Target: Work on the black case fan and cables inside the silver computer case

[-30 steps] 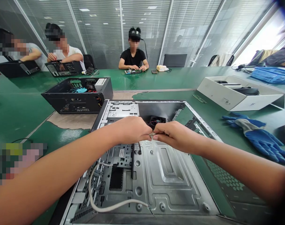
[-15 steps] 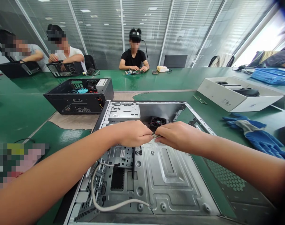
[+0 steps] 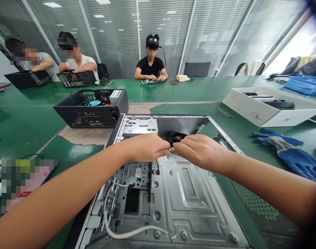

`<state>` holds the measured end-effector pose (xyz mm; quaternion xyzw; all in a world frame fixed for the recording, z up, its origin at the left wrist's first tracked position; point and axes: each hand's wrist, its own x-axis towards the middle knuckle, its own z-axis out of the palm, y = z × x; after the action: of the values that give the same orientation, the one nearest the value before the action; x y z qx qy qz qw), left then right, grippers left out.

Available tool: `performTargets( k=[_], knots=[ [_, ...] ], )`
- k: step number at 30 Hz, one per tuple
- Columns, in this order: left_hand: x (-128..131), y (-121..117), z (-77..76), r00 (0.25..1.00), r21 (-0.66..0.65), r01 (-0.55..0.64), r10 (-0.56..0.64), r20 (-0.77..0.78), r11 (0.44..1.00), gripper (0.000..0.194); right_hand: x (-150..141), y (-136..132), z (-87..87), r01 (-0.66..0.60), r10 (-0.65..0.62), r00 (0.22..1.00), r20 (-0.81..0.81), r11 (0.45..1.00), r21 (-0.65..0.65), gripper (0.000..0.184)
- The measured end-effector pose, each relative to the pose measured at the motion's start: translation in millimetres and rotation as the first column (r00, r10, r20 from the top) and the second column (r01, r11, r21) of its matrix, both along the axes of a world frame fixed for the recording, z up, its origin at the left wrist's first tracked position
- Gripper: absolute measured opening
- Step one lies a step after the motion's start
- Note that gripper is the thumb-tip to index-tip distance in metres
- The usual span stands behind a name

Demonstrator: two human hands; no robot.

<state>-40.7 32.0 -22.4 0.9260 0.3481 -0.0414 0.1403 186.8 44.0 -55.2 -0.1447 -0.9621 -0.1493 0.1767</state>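
Observation:
An open, stripped computer case [image 3: 183,193] lies flat on the green table in front of me. My left hand [image 3: 147,147] and my right hand [image 3: 199,150] meet above its middle, both closed in a pinch on a small pale part [image 3: 171,149] between the fingertips; I cannot make out what it is. Just behind the hands a small black fan [image 3: 176,137] sits at the case's far wall. A grey cable [image 3: 121,228] loops across the near left of the case floor.
A second open black case [image 3: 92,107] stands to the far left. A white box [image 3: 264,107] and blue gloves [image 3: 290,152] lie at the right. Three people sit working at the far side of the table. A blue basket [image 3: 305,84] is far right.
Both hands stay pinched together over the case, hardly moving. The view has tilted slightly, so everything sits a little lower in the picture.

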Motion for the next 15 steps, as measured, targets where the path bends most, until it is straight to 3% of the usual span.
performTargets(
  k=[3,8,12,15],
  knots=[
    [1,1,-1.0,1.000,0.068,-0.001,0.002,-0.018,0.998,0.035,1,0,-5.4,0.093,-0.110,0.992,-0.066,0.971,-0.222,0.034],
    [4,0,-3.0,0.996,0.150,-0.008,0.021,-0.082,0.989,0.034,-1,-3,0.0,0.169,-0.244,0.969,-0.028,0.747,-0.643,0.023],
    [7,-3,-3.3,0.996,0.161,-0.001,0.016,-0.092,0.987,0.035,-2,-5,6.1,0.183,-0.306,0.952,-0.010,0.594,-0.784,0.027],
    [8,-4,-2.0,0.995,0.105,-0.006,0.016,-0.097,0.994,0.036,-3,-6,6.5,0.200,-0.323,0.946,-0.003,0.592,-0.781,0.025]
  ],
)
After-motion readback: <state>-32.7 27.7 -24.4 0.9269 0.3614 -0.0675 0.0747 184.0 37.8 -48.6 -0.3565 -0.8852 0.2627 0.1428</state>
